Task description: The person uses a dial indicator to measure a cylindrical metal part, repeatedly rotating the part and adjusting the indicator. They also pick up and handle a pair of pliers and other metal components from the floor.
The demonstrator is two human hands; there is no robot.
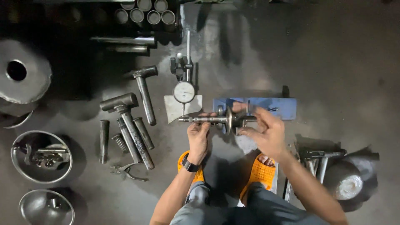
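Item: steel shaft point(203, 119) with a disc point(228, 120) near its middle, held level above the floor point(333, 62), just below the dial gauge point(183, 92). I judge it heavy, rigid, possibly oily. My left hand point(198, 137) clamps the thin left end; my right hand point(266, 132) pinches the right stub. Long axis runs left to right, slender end pointing left.
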